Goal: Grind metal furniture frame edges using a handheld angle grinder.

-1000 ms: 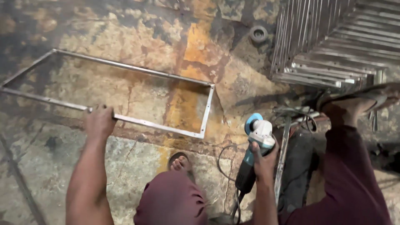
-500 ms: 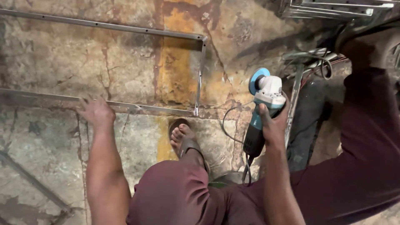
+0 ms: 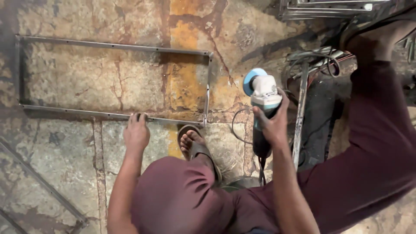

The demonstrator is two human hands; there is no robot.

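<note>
Your left hand presses fingers-down on the near rail of the rect. metal frame, which lies flat on the stained stone floor. Your right hand has its grip closed round the angle grinder, held off the floor just right of the frame's corner, disc up. Sandalled foot betw. both arms.

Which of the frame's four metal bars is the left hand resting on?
The left hand rests on the near long bar of the rectangular frame, the one closest to the sandalled foot. The far long bar and both short ends lie untouched.
</note>
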